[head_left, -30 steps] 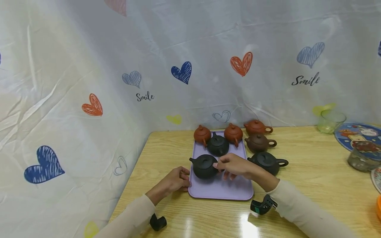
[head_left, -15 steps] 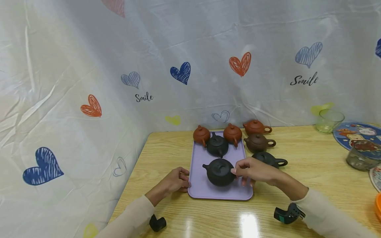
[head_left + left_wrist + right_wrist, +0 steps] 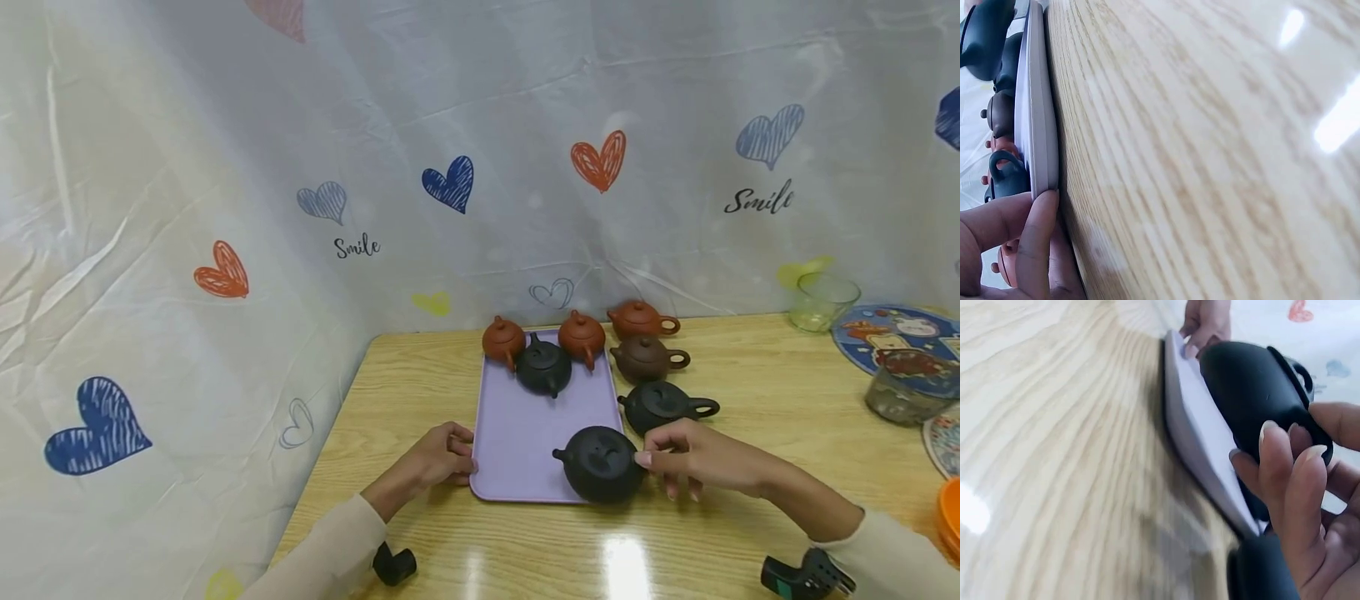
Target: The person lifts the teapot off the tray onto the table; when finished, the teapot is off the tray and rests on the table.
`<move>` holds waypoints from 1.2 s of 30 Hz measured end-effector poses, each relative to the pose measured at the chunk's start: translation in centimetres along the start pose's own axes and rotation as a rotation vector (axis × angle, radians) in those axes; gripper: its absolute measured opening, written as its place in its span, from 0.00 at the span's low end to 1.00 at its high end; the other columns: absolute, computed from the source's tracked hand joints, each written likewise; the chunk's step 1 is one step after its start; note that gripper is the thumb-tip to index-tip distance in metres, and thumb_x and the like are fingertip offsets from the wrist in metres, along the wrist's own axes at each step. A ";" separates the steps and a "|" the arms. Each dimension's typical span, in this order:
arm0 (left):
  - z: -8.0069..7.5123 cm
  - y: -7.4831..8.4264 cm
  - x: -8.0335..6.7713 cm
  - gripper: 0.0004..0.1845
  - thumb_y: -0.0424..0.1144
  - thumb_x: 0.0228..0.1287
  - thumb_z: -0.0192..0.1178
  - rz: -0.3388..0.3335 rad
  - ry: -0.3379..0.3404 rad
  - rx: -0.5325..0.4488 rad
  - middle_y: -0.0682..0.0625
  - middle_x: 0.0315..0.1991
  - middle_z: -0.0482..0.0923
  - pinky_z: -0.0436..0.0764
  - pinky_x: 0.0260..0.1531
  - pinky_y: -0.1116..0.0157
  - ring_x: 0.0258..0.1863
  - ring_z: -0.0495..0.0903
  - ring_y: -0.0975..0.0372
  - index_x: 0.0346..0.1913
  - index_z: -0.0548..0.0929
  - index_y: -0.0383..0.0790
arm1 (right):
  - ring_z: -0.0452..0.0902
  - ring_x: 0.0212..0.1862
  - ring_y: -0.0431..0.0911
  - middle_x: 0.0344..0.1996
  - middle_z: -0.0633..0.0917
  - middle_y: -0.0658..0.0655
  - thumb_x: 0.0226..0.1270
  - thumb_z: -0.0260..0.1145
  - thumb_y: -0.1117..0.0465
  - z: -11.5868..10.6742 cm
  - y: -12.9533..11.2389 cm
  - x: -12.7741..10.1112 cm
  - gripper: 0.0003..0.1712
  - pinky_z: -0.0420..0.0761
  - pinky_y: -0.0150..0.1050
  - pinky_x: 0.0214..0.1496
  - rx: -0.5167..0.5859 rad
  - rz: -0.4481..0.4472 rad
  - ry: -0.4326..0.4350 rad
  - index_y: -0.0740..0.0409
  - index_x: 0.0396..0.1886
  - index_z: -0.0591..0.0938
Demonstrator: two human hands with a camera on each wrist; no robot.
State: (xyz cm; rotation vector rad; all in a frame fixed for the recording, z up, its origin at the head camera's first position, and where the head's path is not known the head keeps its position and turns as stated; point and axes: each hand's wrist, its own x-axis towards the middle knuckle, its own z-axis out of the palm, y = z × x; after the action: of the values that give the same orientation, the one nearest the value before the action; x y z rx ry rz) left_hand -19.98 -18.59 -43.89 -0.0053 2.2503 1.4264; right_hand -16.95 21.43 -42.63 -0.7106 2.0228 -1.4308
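Black teapot (image 3: 603, 467), lilac tray (image 3: 517, 442), rust-red teapots (image 3: 582, 335), wood-grained tan table (image 3: 525, 542), heart-printed white cloth (image 3: 525, 92)

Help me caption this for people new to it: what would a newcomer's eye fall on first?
Most likely the black teapot that the right hand holds over the near right corner of the lilac tray, whose left edge the left hand pinches. The pale sheet behind the table, printed with colourful hearts, would probably come next. The bright orange object cut off at the head view's right edge may also stand out.
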 end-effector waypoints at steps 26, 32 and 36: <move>-0.1 -0.1 -0.1 0.25 0.23 0.59 0.65 0.001 -0.001 -0.009 0.41 0.43 0.73 0.89 0.37 0.62 0.36 0.79 0.57 0.59 0.70 0.27 | 0.81 0.26 0.46 0.27 0.77 0.71 0.81 0.48 0.65 -4.2 3.9 -6.1 0.16 0.83 0.35 0.24 0.083 0.018 -0.079 0.70 0.37 0.78; 0.0 -0.1 -0.1 0.25 0.22 0.59 0.65 -0.001 0.003 -0.010 0.41 0.42 0.73 0.89 0.37 0.63 0.36 0.79 0.58 0.59 0.71 0.27 | 0.80 0.25 0.39 0.26 0.74 0.74 0.81 0.49 0.65 -4.1 4.5 -6.2 0.15 0.80 0.34 0.22 0.098 0.006 -0.079 0.69 0.37 0.78; 0.0 -0.2 0.0 0.25 0.23 0.59 0.65 -0.001 -0.001 -0.008 0.41 0.43 0.74 0.89 0.37 0.63 0.36 0.80 0.57 0.59 0.70 0.27 | 0.77 0.23 0.35 0.23 0.73 0.74 0.81 0.50 0.65 -4.0 4.4 -6.3 0.14 0.77 0.33 0.18 0.060 0.010 -0.050 0.66 0.38 0.80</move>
State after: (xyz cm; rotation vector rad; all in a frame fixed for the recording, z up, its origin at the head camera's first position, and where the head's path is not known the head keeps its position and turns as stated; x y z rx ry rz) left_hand -19.96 -18.62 -44.04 -0.0078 2.2433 1.4342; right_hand -15.77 29.74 -44.89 -0.7029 1.9343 -1.4476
